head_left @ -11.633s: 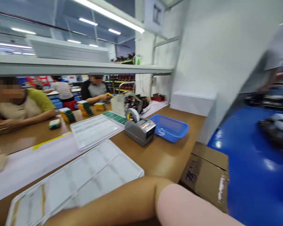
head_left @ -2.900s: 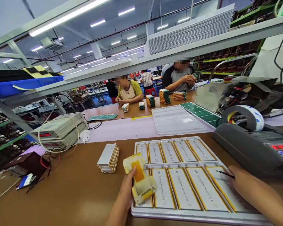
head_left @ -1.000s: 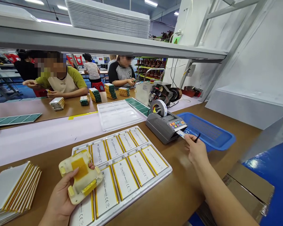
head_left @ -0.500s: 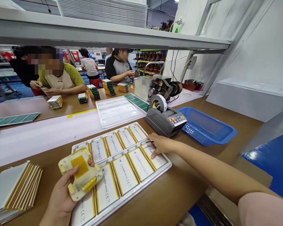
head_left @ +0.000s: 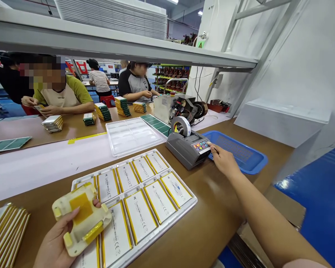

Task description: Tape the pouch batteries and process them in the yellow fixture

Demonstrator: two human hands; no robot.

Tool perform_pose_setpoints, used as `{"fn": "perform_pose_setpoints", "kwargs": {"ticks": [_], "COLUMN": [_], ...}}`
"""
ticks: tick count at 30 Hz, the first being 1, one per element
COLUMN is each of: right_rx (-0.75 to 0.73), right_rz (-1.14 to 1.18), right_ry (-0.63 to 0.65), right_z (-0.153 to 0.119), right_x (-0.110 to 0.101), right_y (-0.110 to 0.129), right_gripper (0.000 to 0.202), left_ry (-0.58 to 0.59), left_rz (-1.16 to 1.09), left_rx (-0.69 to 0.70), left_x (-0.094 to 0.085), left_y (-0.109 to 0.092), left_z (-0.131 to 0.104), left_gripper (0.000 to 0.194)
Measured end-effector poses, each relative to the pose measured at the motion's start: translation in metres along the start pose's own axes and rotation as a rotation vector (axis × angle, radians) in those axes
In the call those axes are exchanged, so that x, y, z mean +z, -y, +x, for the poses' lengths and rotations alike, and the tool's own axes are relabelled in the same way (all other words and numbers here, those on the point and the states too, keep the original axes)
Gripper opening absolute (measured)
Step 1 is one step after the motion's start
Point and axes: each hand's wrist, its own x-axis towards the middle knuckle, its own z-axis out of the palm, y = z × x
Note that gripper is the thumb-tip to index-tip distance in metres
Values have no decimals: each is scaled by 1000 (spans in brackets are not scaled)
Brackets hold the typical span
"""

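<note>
My left hand [head_left: 58,234] is closed round a cream plastic fixture [head_left: 82,219] with an amber tape patch on its face and yellow pads at its edges. It is held above the left end of a white tray [head_left: 167,222] with rows of flat white battery packs [head_left: 141,216] edged in yellow. At the front of a grey tape dispenser [head_left: 184,149], my right hand [head_left: 225,160] has its fingertips by the button panel. A thin dark tool [head_left: 216,150], its kind unclear, sticks out between those fingers. The rightmost near battery pack [head_left: 175,190] carries a small blue mark.
A blue basket [head_left: 257,167] stands right of the dispenser, a machine [head_left: 188,108] behind it. A clear plastic tray [head_left: 128,149] lies beyond the batteries. More packs are stacked [head_left: 8,234] at left. Two co-workers sit across the table; a shelf beam [head_left: 123,50] crosses above.
My right hand has left the rightmost near battery pack and moved right to the dispenser's front, uncovering the blue mark. My left hand still holds the fixture. The view has turned slightly right.
</note>
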Motion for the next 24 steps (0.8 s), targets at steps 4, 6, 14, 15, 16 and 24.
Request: {"fn": "perform_pose_setpoints", "kwargs": {"ticks": [4, 6, 14, 15, 16, 24], "right_rx": [-11, -18, 622, 645, 646, -681], "right_rz": [1, 64, 1038, 1094, 1100, 268], "right_ry": [84, 62, 21, -11, -86, 690], "right_z": [-1, -13, -49, -48, -48, -81], "right_x": [-6, 1, 46, 45, 43, 26], "right_y": [-1, -1, 5, 8, 13, 112], "right_gripper": [45, 47, 39, 37, 36, 16], "left_ry": [-21, -44, 17, 13, 7, 57], "left_rz": [4, -4, -101, -116, -125, -158], "left_rx": [-7, -6, -74, -75, -74, -117], "left_x": [3, 4, 2, 1, 1, 5], "left_y": [0, 0, -2, -2, -1, 1], "left_z": [-1, -2, -4, -3, -2, -5], "left_gripper": [50, 47, 47, 47, 46, 42]}}
